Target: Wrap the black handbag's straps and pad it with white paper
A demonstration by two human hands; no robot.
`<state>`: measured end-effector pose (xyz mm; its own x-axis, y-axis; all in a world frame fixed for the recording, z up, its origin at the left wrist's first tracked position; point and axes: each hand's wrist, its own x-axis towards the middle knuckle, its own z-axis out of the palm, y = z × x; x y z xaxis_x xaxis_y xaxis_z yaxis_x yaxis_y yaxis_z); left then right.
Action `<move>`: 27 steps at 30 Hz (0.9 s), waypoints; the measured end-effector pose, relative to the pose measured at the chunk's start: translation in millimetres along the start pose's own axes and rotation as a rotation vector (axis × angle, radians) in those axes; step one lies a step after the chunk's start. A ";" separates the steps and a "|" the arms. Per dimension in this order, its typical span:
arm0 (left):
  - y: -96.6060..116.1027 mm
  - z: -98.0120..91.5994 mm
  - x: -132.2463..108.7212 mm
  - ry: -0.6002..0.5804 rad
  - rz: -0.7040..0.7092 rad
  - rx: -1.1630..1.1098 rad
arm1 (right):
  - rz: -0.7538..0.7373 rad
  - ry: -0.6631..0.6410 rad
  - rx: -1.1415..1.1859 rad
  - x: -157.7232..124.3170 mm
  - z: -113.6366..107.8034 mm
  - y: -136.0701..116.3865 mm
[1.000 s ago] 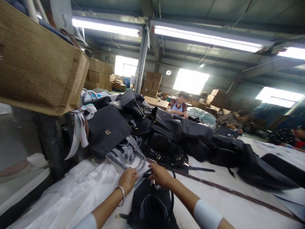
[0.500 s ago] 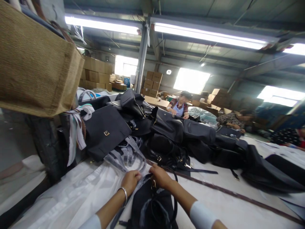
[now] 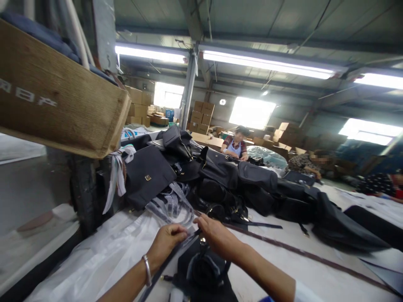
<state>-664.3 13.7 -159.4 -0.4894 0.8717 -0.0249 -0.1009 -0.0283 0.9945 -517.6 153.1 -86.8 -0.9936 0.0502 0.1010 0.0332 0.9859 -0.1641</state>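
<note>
A black bag (image 3: 220, 281) with a gold-coloured ring lies on the table below my hands. A dark strap (image 3: 176, 254), partly covered with clear plastic film, runs from the lower left up between my hands. My left hand (image 3: 168, 241), with a silver bangle at the wrist, pinches the strap's film-covered stretch between thumb and fingers. My right hand (image 3: 217, 237) is closed on the strap's upper end, above the gold ring; its fingertips are partly hidden. Just beyond my hands lie loops of clear plastic strips (image 3: 173, 205).
Black bags (image 3: 217, 167) are heaped across the far side of the table (image 3: 267, 268). A brown burlap bag (image 3: 72, 96) hangs at the left, by a post with tied fabric strips (image 3: 116, 180). White sheeting (image 3: 103, 251) covers the left part. Several people sit beyond the heap.
The view has shifted, so more of the burlap bag shows. My hands have come closer together around the strap, and the black bag's handle sits lower beneath my right hand.
</note>
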 end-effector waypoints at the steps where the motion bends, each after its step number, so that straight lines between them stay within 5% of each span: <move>1: 8.6 1.7 -8.2 -0.005 0.004 -0.018 | -0.030 0.008 -0.008 -2.2 -7.4 -8.9; 11: 103.5 -8.1 -92.8 0.019 0.024 -0.040 | -0.285 0.147 -0.260 -6.9 -87.0 -97.6; 19: 188.5 -21.9 -156.3 0.153 0.089 0.103 | -0.430 0.456 -0.409 3.1 -134.0 -155.7; 27: 240.6 -20.0 -167.6 0.358 0.331 0.568 | -0.301 0.519 -0.612 2.8 -164.1 -181.1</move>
<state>-623.9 -149.0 82.0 -0.6782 0.6464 0.3497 0.5159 0.0798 0.8529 -508.7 0.9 104.2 -0.7992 -0.3077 0.5162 -0.0232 0.8741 0.4851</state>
